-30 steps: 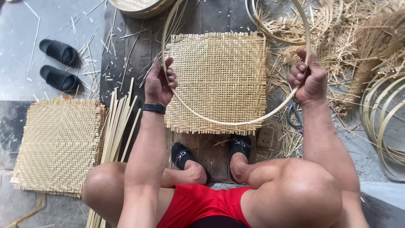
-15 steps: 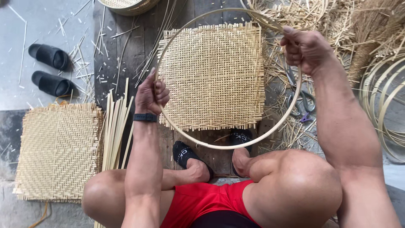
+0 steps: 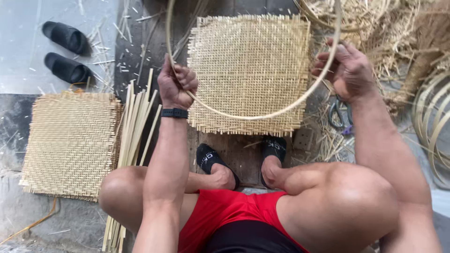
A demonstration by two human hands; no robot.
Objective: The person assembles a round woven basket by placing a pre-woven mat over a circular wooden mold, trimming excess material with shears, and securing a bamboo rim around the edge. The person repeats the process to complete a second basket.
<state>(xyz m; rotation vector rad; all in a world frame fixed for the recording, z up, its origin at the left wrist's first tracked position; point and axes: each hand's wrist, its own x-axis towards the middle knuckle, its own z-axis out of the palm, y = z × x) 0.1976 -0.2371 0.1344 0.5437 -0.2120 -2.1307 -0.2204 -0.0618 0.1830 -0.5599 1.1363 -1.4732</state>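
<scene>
Curving pale between both fists — thin bamboo hoop (image 3: 253,115).

I see no packages, signs or screens around me; the only label is small white lettering on my black sandal (image 3: 209,159) strap.

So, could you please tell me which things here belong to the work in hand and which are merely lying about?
In hand:
- left hand
- right hand
- bamboo hoop
- woven mat beneath it

Lying about:
- second woven mat
- bamboo strips
- black slippers
- scissors
- spare hoops
</scene>
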